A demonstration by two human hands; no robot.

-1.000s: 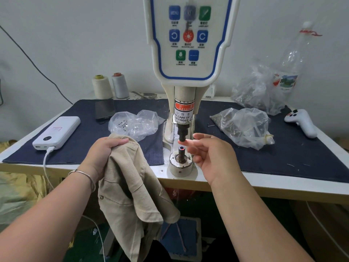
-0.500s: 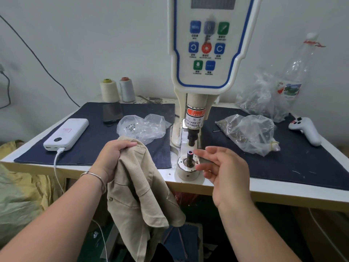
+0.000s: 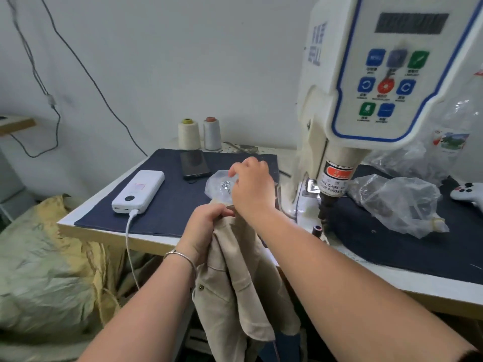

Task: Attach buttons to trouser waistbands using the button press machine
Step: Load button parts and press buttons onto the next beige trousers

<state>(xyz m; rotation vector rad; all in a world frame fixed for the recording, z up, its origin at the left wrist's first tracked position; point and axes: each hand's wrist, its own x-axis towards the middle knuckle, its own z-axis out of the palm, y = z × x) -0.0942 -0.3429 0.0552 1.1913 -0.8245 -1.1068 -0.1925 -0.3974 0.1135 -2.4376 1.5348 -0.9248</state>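
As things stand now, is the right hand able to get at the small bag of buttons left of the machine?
Probably yes: the right hand is already over the clear plastic bag of buttons, its fingers at the bag's top, with nothing between them.

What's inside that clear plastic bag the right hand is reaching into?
Small shiny silver pieces, probably buttons, show through the clear plastic bag. The right hand covers the rest of the bag, so their number stays hidden.

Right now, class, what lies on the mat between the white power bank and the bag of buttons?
In the head view, only bare dark mat lies between the power bank and the bag; the phone sits further back.
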